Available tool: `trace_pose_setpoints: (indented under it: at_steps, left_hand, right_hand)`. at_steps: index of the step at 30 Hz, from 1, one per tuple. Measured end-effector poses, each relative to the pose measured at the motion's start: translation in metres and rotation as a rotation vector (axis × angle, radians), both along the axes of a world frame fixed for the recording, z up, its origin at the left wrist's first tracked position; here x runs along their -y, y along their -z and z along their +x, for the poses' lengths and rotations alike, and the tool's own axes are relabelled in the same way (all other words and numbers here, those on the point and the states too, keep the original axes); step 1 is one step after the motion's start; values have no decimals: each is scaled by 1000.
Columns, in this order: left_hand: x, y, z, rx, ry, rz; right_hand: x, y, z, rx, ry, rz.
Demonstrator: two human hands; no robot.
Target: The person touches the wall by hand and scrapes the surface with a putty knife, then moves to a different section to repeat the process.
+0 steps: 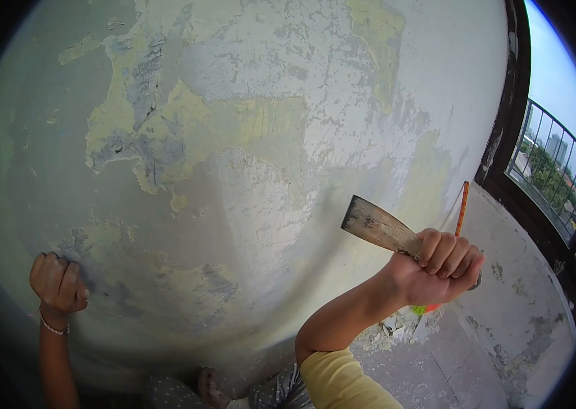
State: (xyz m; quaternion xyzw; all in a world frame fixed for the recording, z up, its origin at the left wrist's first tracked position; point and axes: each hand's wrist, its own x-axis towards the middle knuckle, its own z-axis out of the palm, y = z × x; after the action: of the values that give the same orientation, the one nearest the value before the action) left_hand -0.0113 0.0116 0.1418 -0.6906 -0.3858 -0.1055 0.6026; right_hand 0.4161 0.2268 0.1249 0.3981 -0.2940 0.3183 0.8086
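My right hand (446, 267) is wrapped round the handle of a putty knife (378, 226). Its wide, worn blade points up and to the left, apart from the wall in this view as far as I can judge. At the far left, my left hand (59, 283) is curled into a fist close to the wall, a beaded bracelet on the wrist. Whatever its fingers may hold is hidden. Before me the wall (261, 184) is patchy, with peeled paint, yellowish layers and grey bare spots.
An orange stick (463, 208) leans in the corner behind my right hand, with green and red bristles (424, 309) low down. Paint flakes (393, 327) lie on the tiled floor (438, 361). At right are a dark window frame (516, 184) and a railing outside.
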Motion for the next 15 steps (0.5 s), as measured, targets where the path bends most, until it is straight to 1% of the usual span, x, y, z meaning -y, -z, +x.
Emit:
trace_pose_setpoints:
  at_steps: [2, 3, 5, 6, 8, 9, 10, 12, 13, 14, 15]
  left_hand:
    - [0, 4, -3, 11, 9, 1]
    - [2, 7, -8, 17, -15, 0]
    - [2, 7, -8, 20, -47, 2]
    - [0, 4, -2, 7, -27, 12]
    - [0, 1, 0, -10, -12, 27]
    - [0, 1, 0, 1, -10, 19]
    - [-1, 2, -1, 12, -6, 11]
    - [2, 6, -7, 17, -24, -1]
    - [3, 8, -8, 24, -48, -12]
    - [1, 7, -3, 28, -49, -13]
    - [-3, 2, 3, 16, -23, 3]
  right_hand:
    - [-13, -11, -29, 170, 95, -161]
    - [-12, -11, -26, 173, 101, -164]
    - [-12, -14, -22, 140, -41, -101]
    - [-10, -11, -11, 139, -46, -102]
    - [-6, 0, 18, -6, -83, 53]
    - [-7, 4, 21, -66, -76, 11]
    - [-11, 0, 7, -65, -71, 9]
    - [-25, -6, -29, 74, -10, -271]
    - [-28, -3, -26, 62, -70, -254]
    - [-29, -4, -23, 66, -70, -255]
    - [-30, -6, -21, 97, -127, -195]
